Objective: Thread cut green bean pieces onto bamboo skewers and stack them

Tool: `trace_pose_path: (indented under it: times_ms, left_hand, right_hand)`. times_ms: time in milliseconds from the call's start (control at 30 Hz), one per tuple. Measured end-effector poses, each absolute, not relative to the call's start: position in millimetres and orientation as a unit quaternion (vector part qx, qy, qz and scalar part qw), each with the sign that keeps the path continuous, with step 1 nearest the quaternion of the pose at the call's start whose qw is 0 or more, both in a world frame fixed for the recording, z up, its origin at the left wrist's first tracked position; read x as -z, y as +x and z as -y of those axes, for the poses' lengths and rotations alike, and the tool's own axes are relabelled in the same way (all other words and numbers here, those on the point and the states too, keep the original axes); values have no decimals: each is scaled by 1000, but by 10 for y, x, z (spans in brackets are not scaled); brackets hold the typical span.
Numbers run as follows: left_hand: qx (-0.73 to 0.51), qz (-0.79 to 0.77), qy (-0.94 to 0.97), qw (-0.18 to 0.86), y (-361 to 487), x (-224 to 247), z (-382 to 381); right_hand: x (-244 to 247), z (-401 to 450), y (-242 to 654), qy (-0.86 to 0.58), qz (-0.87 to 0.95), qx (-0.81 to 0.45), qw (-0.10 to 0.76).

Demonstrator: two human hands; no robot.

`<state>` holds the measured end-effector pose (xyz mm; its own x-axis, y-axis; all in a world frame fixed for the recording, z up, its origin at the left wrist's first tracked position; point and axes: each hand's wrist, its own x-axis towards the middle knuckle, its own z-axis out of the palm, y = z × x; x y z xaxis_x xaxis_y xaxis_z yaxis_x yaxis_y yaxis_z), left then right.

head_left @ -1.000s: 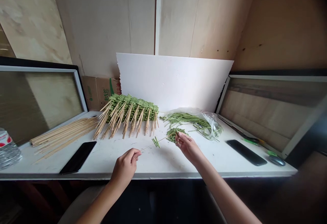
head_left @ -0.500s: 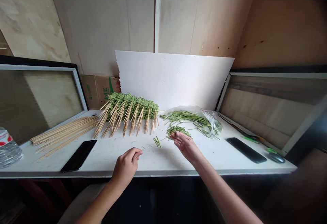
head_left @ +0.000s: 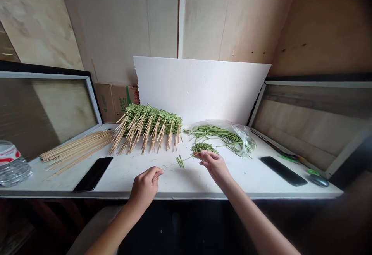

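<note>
"Where are we holding the thin stick (head_left: 171, 166)?"

"Just below the centre of the frame. Our left hand (head_left: 145, 185) is pinching its lower-left end, and our right hand (head_left: 215, 166) is closing thumb and fingers around the upper-right end. We can't tell whether those fingers are pinching a green piece too."

"And the short green pieces (head_left: 180, 161)?"

"They're sitting crosswise on the stick, between our hands, above the white table (head_left: 174, 185). The cut pile (head_left: 204, 147) is lying just behind our right fingers, right of centre."

"What are we risking?"

"Pricking a right fingertip, I'd say, if we're pushing hard while the fingers are covering the point. We might also be splitting a piece by piercing it off-centre."

"And with our left hand?"

"We're pinching something slender there, so a sideways push could be twisting it loose or bending it, tilting the pieces."
</note>
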<state>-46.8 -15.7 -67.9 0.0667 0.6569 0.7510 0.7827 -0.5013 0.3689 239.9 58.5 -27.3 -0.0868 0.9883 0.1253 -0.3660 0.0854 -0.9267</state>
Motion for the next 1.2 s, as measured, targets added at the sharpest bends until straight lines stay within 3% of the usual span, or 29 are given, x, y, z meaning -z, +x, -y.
trace_pose_path:
  times_ms: [633, 1200]
  left_hand:
    - [430, 496, -749, 93, -502, 726, 132]
    - [423, 489, -760, 63, -392, 670, 186]
  right_hand:
    - [407, -464, 2170, -349, 470, -522, 620]
    - [546, -256, 1921, -327, 561, -505, 569]
